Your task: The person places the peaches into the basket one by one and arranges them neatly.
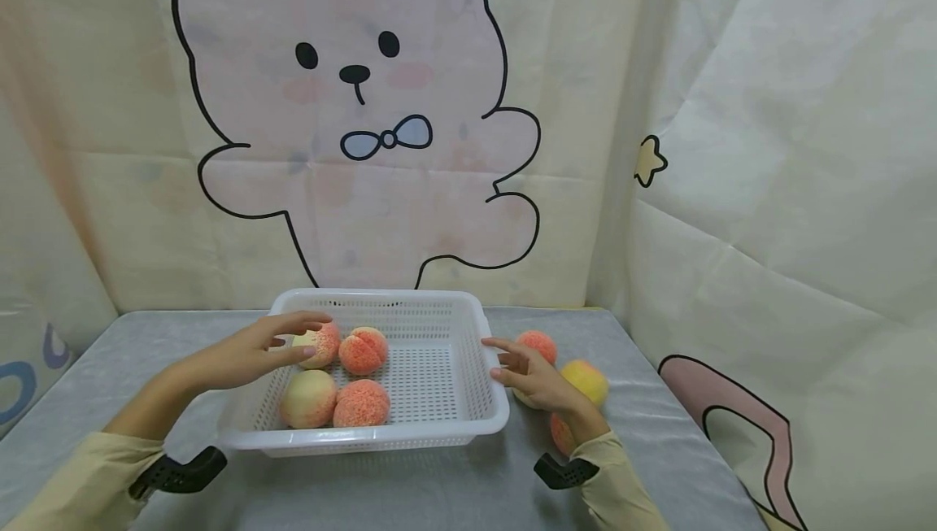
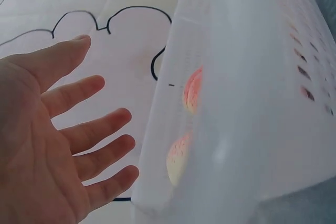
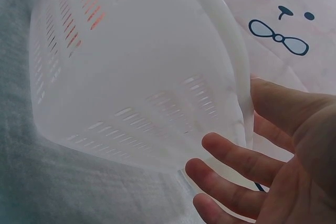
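Observation:
A white perforated plastic basket [image 1: 468, 425] stands on the table with several peaches in it, grouped in its left half. My left hand [image 1: 256, 348] reaches over the basket's left side, fingers stretched out above a yellow-and-pink peach [image 1: 325, 344]. In the left wrist view that hand [image 2: 68, 129] has its fingers spread, palm bare, beside the basket wall [image 2: 236, 103]. At the right rim is my right hand [image 1: 538, 380], its thumb and index fingertips right at the edge. The right wrist view shows its other fingers [image 3: 226, 187] loosely bent outside the wall.
More peaches lie on the grey cloth right of the basket: a red one [image 1: 538, 344], a yellow one [image 1: 586, 380] and another [image 1: 562, 435] partly behind my right wrist. A printed curtain [image 1: 571, 149] hangs along the table's back edge and right side.

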Demonstrator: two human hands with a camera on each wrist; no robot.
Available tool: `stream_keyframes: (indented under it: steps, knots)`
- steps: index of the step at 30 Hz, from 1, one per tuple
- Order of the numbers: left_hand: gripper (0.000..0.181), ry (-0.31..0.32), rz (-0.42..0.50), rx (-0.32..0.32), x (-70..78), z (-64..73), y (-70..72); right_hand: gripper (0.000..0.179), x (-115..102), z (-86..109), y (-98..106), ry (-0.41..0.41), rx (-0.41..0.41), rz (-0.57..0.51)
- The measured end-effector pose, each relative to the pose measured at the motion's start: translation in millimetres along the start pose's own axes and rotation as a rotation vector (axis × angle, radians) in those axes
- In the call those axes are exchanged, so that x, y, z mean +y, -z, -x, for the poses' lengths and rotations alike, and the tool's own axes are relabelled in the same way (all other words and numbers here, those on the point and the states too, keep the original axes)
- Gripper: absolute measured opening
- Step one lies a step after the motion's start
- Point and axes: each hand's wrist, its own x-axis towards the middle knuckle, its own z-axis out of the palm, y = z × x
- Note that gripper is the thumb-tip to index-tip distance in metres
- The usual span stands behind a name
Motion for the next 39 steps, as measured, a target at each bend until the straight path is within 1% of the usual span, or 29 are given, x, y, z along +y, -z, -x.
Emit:
stream_keyframes:
  steps: [3,6,11,15,18,22,27,29,32,36,39]
  knots:
    - [0.050,-0.012,0.016,0.031,-8.3,5.9,3.4,0.061,0.1,0.0,-0.1,-0.002,0.002,0.004]
    - [0.050,-0.006,0.018,0.069,-16.0,12.1,7.0,0.061,0.4,0.0,-0.2,-0.006,0.004,0.008]
    - [0.051,0.047,0.010,0.132,-26.2,19.6,13.5,0.062,0.4,0.6,-0.7,-0.009,0.002,0.003]
    - [0.055,0.091,0.022,0.156,-34.7,25.2,18.1,0.063,0.9,1.1,-0.9,-0.014,0.003,0.004]
    - [0.057,0.110,0.024,0.167,-42.3,29.0,19.2,0.063,1.1,0.8,-1.0,-0.019,0.006,0.010]
    - [0.059,0.128,0.055,0.157,-52.5,33.3,17.4,0.063,0.5,0.2,-0.6,-0.022,0.006,0.010]
    - [0.060,0.161,0.104,0.138,-59.2,37.7,14.9,0.062,-1.5,0.6,0.7,-0.038,0.018,0.024]
    - [0.060,0.185,0.125,0.119,-60.6,38.5,14.1,0.062,-2.3,1.1,0.8,-0.049,0.027,0.039]
    - [0.060,0.197,0.171,0.078,-63.9,39.2,13.0,0.062,-2.9,1.5,0.4,-0.062,0.034,0.044]
    - [0.063,0.207,0.228,0.028,-67.6,38.8,10.9,0.062,-1.9,0.8,-0.1,-0.060,0.033,0.051]
    - [0.066,0.218,0.247,0.006,-69.3,38.5,9.0,0.063,-0.7,0.3,-0.4,-0.051,0.028,0.055]
